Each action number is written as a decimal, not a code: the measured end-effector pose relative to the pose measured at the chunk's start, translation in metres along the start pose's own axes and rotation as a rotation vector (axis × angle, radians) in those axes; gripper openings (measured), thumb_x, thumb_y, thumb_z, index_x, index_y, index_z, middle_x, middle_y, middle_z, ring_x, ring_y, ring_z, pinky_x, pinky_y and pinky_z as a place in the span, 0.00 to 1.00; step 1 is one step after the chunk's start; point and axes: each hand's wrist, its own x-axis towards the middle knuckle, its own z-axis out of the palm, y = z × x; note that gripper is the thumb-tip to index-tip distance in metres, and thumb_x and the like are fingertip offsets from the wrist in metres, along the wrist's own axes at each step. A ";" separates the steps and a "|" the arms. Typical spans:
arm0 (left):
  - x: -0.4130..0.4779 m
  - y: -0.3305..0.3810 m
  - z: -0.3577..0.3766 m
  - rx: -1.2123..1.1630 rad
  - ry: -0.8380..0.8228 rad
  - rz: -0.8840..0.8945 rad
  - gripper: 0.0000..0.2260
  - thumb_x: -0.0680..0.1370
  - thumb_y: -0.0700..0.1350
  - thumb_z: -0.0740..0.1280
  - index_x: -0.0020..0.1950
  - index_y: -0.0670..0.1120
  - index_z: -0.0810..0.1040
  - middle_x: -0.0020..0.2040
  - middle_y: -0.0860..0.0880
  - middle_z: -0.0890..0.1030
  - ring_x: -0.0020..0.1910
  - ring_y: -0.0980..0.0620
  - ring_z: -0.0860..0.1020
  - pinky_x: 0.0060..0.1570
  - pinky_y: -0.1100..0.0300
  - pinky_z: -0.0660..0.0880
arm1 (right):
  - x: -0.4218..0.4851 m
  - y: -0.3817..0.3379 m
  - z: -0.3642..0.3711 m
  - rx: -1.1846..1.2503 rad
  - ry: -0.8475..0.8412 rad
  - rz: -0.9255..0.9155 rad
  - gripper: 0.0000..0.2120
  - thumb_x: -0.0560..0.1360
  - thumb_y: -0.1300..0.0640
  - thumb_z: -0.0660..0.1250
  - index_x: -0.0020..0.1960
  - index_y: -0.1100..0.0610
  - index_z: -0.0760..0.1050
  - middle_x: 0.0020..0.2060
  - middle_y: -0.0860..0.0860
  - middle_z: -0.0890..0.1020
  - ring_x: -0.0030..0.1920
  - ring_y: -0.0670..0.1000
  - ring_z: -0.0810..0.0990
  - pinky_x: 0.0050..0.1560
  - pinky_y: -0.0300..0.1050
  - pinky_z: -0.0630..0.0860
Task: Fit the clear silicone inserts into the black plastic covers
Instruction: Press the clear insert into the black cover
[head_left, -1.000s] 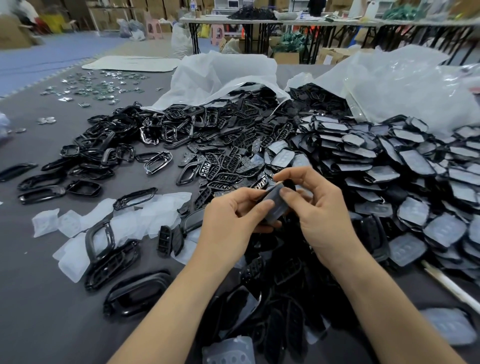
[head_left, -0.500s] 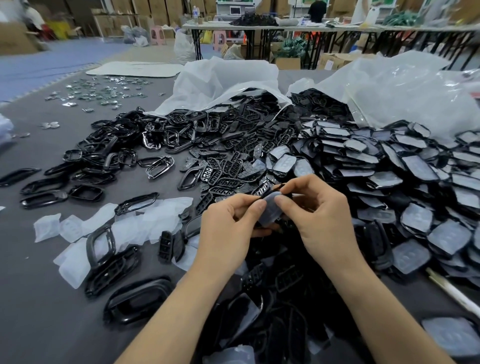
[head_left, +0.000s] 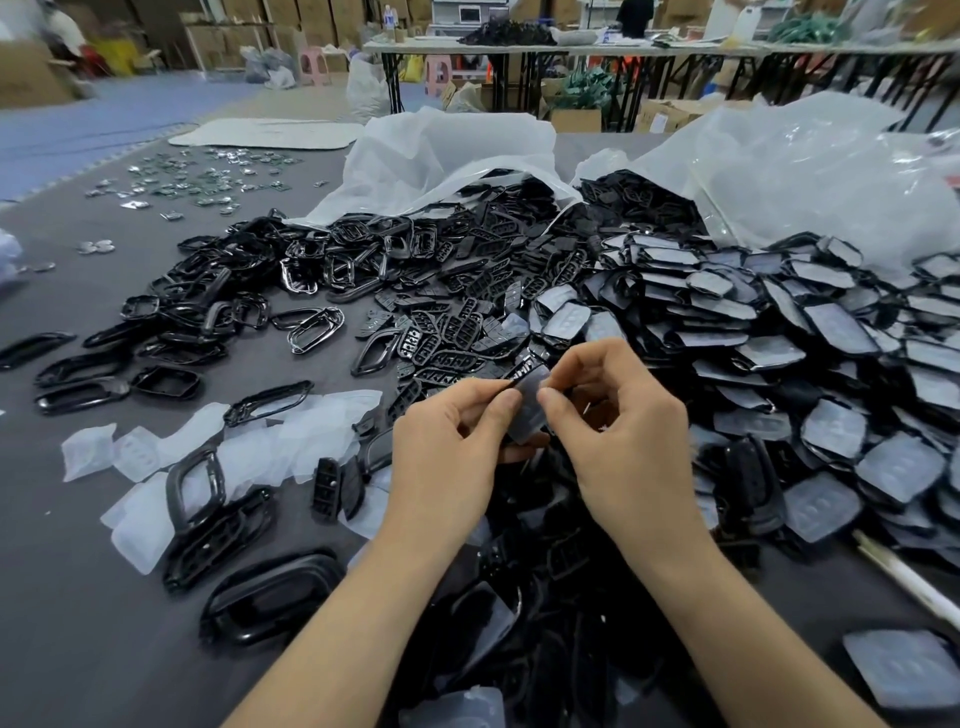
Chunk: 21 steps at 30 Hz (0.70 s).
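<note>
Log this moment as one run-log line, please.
left hand: holds black cover with clear insert | right hand: pinches same piece | fit: cannot tell

- clear silicone insert (head_left: 530, 413): translucent, roughly rectangular, tilted upright, pinched between left hand (head_left: 452, 457) and right hand (head_left: 623, 441).
- black plastic cover (head_left: 522, 375): behind the insert, only its top edge showing.

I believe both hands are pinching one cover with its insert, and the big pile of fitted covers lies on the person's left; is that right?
Not quite: the head view shows the pile of fitted covers on the person's right. The left hand and right hand do pinch one cover.
</note>
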 end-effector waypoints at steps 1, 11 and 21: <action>0.000 0.000 0.000 -0.005 -0.001 0.001 0.09 0.78 0.36 0.66 0.43 0.47 0.82 0.34 0.49 0.84 0.33 0.54 0.83 0.34 0.63 0.79 | 0.000 0.000 0.000 0.024 -0.004 0.030 0.09 0.71 0.65 0.72 0.45 0.53 0.76 0.34 0.46 0.80 0.34 0.44 0.78 0.38 0.34 0.74; 0.000 0.001 -0.001 -0.017 0.042 0.038 0.07 0.78 0.37 0.66 0.44 0.44 0.82 0.33 0.50 0.84 0.32 0.55 0.83 0.34 0.64 0.79 | 0.000 0.002 0.001 -0.067 0.063 0.000 0.12 0.70 0.61 0.75 0.51 0.50 0.82 0.39 0.45 0.77 0.36 0.46 0.76 0.39 0.31 0.71; -0.001 0.002 0.000 0.038 0.045 0.068 0.07 0.78 0.37 0.66 0.46 0.44 0.83 0.36 0.50 0.85 0.34 0.58 0.82 0.33 0.68 0.77 | -0.010 -0.001 0.012 0.014 0.098 0.006 0.11 0.70 0.63 0.74 0.43 0.51 0.75 0.38 0.46 0.78 0.34 0.48 0.77 0.35 0.37 0.74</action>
